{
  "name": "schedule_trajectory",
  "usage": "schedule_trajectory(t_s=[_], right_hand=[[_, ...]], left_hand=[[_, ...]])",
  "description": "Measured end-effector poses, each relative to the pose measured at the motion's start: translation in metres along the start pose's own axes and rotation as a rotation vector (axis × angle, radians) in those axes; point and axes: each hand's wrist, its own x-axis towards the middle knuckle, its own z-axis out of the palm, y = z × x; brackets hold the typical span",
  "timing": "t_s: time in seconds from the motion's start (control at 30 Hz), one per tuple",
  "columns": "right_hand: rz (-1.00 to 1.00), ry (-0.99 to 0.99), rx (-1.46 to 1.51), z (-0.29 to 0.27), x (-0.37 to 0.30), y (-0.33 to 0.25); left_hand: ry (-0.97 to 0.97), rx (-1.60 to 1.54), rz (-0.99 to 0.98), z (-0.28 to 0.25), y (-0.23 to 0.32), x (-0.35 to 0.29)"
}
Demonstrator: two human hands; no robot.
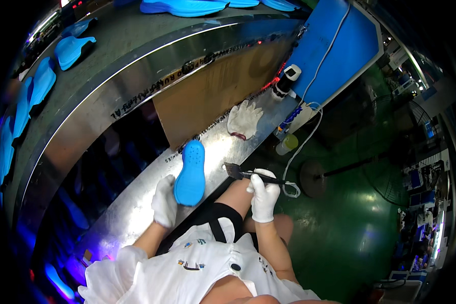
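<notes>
A bright blue insole point(190, 175) is held just above the metal ledge, its narrower, dotted end pointing away from me. My left hand point(164, 202), in a white glove, grips it by the left edge of its wide end, and the fingers beneath are partly hidden. In my right hand point(263, 196), also white-gloved, the fingers close around the dark handle of a flat brush point(234, 171). The brush's bristle head points left toward the insole, with a gap between them.
A metal ledge point(131, 215) runs before me, with a spare white glove point(244, 120) on it. Behind stands a cardboard sheet point(207, 96). Several blue insoles point(72, 50) lie on the curved dark conveyor point(121, 35). A yellow-lidded jar point(287, 144) and a white cable point(301, 152) are at right.
</notes>
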Motion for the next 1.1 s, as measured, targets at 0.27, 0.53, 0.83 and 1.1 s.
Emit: schedule_trajectory(t_s=[0.27, 0.53, 0.83, 1.1], right_hand=[[0.069, -0.011, -0.085, 0.014, -0.005, 0.011], [-0.679, -0.425, -0.911, 0.052, -0.005, -0.012], [-0.779, -0.489, -0.821, 0.059, -0.022, -0.048], [-0.845, -0.572, -0.747, 0.053, -0.034, -0.053]], left_hand=[[-0.299, -0.818, -0.386, 0.021, -0.024, 0.050], [-0.195, -0.776, -0.275, 0.068, -0.017, 0.023], [-0.253, -0.627, -0.057, 0.085, -0.026, 0.019], [-0.665, -1.071, -0.258, 0.084, -0.006, 0.017]])
